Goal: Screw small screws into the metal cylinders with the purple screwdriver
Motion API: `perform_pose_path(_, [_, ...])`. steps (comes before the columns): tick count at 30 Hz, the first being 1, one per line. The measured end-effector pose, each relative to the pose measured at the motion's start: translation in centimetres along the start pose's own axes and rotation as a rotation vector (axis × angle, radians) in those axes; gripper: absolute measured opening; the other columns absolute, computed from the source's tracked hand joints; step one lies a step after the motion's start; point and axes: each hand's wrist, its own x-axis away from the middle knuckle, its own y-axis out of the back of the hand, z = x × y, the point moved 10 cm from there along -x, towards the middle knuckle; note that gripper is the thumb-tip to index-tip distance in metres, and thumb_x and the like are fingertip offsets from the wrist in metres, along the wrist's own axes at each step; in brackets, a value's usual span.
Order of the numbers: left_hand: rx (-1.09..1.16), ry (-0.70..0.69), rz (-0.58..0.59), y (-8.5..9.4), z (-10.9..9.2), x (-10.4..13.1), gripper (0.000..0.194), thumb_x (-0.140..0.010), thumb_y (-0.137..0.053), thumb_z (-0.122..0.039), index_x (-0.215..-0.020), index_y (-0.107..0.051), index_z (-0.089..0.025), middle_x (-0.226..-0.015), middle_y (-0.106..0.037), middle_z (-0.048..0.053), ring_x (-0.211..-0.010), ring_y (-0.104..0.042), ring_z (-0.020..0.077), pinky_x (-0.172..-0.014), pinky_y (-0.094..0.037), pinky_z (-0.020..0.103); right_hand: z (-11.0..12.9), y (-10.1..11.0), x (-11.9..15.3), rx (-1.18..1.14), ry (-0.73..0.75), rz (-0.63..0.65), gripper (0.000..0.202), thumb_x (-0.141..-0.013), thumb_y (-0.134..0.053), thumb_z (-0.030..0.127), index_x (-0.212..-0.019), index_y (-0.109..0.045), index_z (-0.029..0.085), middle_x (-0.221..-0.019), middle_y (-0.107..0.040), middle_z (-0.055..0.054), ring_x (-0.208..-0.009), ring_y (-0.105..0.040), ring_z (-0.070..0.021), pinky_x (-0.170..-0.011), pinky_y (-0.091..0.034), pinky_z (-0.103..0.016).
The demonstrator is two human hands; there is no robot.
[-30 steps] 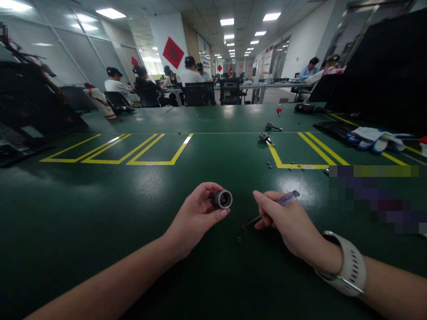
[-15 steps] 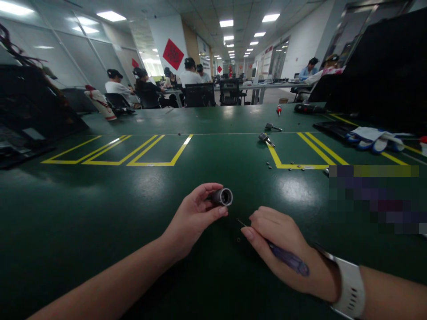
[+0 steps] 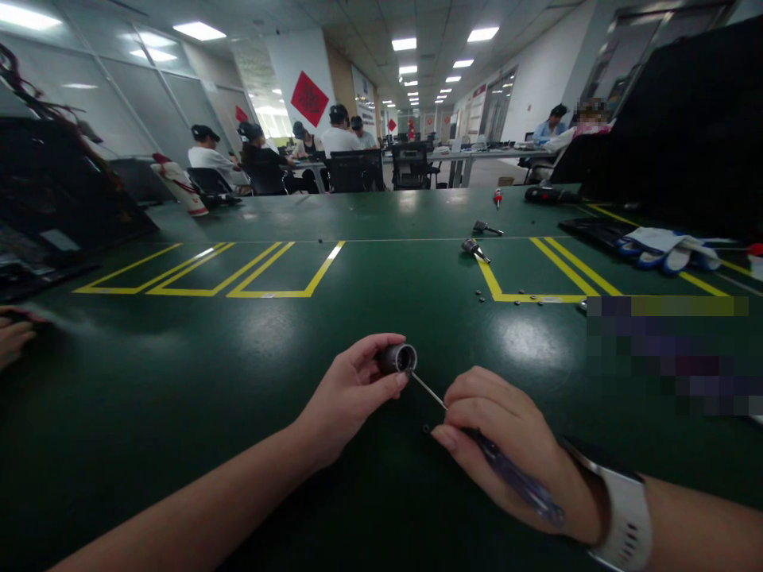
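A short grey metal cylinder (image 3: 393, 359) with an open round end is held between the thumb and fingers of my left hand (image 3: 349, 389). My right hand (image 3: 501, 437) grips a screwdriver (image 3: 518, 479) with a translucent purple handle. Its thin shaft points up and left, and the tip is at the lower rim of the cylinder's opening; whether it reaches inside is too small to tell. On the green table (image 3: 179, 381), a tiny dark nut (image 3: 425, 429) lies just left of my right thumb.
Two dark metal parts (image 3: 475, 251) (image 3: 487, 228) and several small nuts lie beyond my right hand. Gloves (image 3: 668, 245) rest at the right, near a large black object (image 3: 703, 127). Another person's hand (image 3: 13, 338) shows at the left edge. Yellow tape marks the table.
The screwdriver tip has moved up to the cylinder's opening, and more of its shaft shows. The cylinder has shifted slightly down. Another person's hand has appeared at the left edge.
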Motion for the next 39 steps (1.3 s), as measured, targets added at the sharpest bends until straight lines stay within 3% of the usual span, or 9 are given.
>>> perform_pose_path(5, [-0.048, -0.012, 0.024, -0.3, -0.2, 0.1, 0.036, -0.070, -0.065, -0.016, -0.105, -0.056, -0.019, -0.094, -0.062, 0.004, -0.081, -0.057, 0.0153, -0.062, -0.045, 0.025, -0.5, -0.3, 0.0, -0.015, -0.039, 0.015, 0.004, -0.084, -0.053, 0.017, -0.082, -0.056, 0.017, -0.076, -0.059, -0.004, -0.069, -0.053, -0.0139, -0.062, -0.045, -0.028])
perform_pose_path(16, [-0.156, -0.026, 0.080, -0.8, -0.4, 0.3, 0.031, -0.071, -0.060, -0.016, -0.102, -0.059, -0.020, -0.088, -0.063, 0.002, -0.072, -0.055, 0.0127, -0.059, -0.043, 0.023, -1.2, -0.8, 0.0, -0.026, -0.081, 0.049, 0.005, -0.085, -0.051, 0.016, -0.084, -0.056, 0.017, -0.079, -0.059, -0.005, -0.071, -0.053, -0.0142, -0.062, -0.044, -0.028])
perform_pose_path(21, [-0.251, -0.113, 0.030, -0.8, -1.2, 0.4, 0.018, -0.071, -0.060, -0.019, -0.089, -0.061, -0.018, -0.085, -0.064, 0.002, -0.077, -0.059, 0.0149, -0.071, -0.047, 0.027, -0.7, -1.3, -0.1, 0.014, -0.063, 0.104, 0.009, -0.087, -0.049, 0.017, -0.081, -0.056, 0.017, -0.076, -0.059, -0.004, -0.069, -0.053, -0.0142, -0.062, -0.044, -0.028])
perform_pose_path(31, [-0.389, -0.218, -0.047, -0.2, -1.8, 0.5, 0.019, -0.074, -0.052, -0.016, -0.086, -0.066, -0.017, -0.083, -0.066, 0.003, -0.073, -0.061, 0.0147, -0.067, -0.049, 0.026, 0.0, -1.6, -0.2, 0.057, -0.002, 0.120, 0.011, -0.087, -0.048, 0.017, -0.080, -0.056, 0.017, -0.073, -0.059, -0.004, -0.067, -0.052, -0.0143, -0.060, -0.041, -0.028])
perform_pose_path(39, [-0.407, -0.242, -0.034, -0.5, -1.8, 0.4, 0.018, -0.074, -0.052, -0.015, -0.085, -0.067, -0.017, -0.080, -0.065, 0.003, -0.072, -0.061, 0.0145, -0.067, -0.049, 0.026, 0.1, -1.8, 0.0, 0.055, -0.002, 0.136, 0.009, -0.086, -0.050, 0.016, -0.080, -0.056, 0.016, -0.074, -0.059, -0.005, -0.068, -0.051, -0.0148, -0.060, -0.040, -0.030])
